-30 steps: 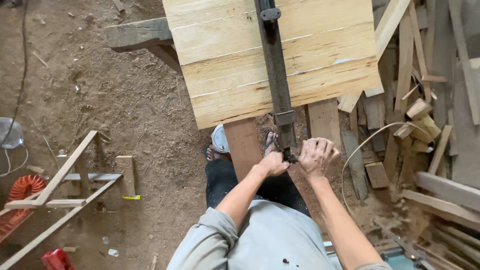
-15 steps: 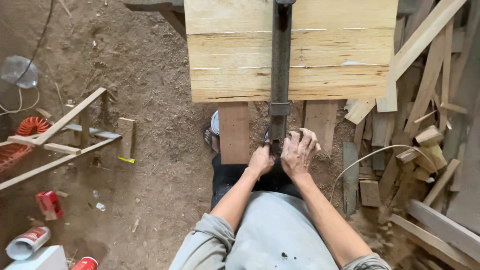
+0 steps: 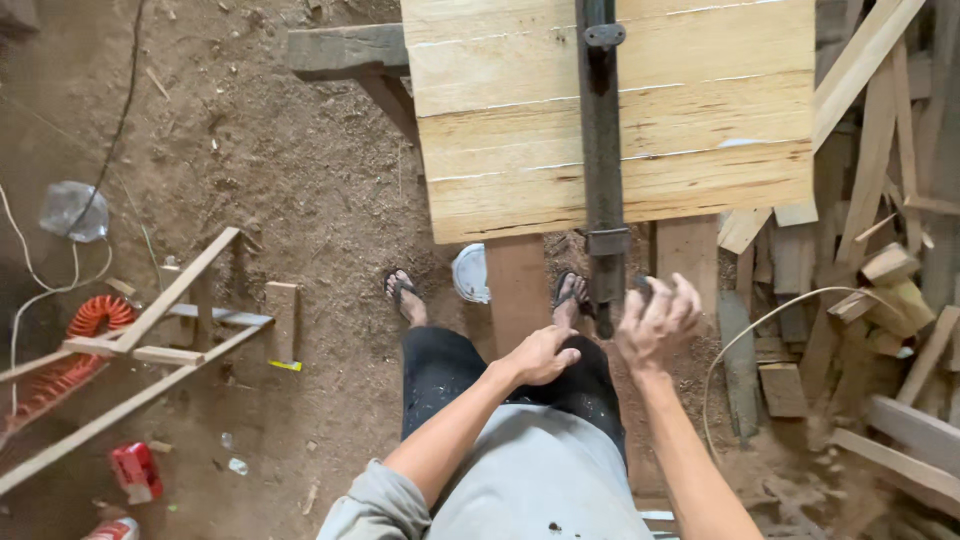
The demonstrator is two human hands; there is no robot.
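Observation:
A pale wooden panel [image 3: 520,150] of several glued boards lies on a bench in front of me. A dark metal bar clamp [image 3: 601,140] runs across it towards me, and its end jaw [image 3: 607,265] hangs over the near edge. My right hand [image 3: 655,322] is just right of that end, fingers spread, fingertips by the clamp's small dark handle. My left hand [image 3: 540,355] hovers lower, below the clamp end, with its fingers loosely together and nothing in it. My feet in sandals [image 3: 402,293] stand on the dirt floor under the panel.
A heap of wood offcuts and planks [image 3: 880,280] fills the right side. A slatted wooden frame [image 3: 150,330], an orange coiled hose [image 3: 85,320], a white cable and red cans [image 3: 135,470] lie on the left. A white round lid [image 3: 470,272] sits by the bench leg.
Both hands have come off the clamp's near end and dropped back towards me. The right hand's fingers have spread apart. The view has shifted, showing more floor on the left.

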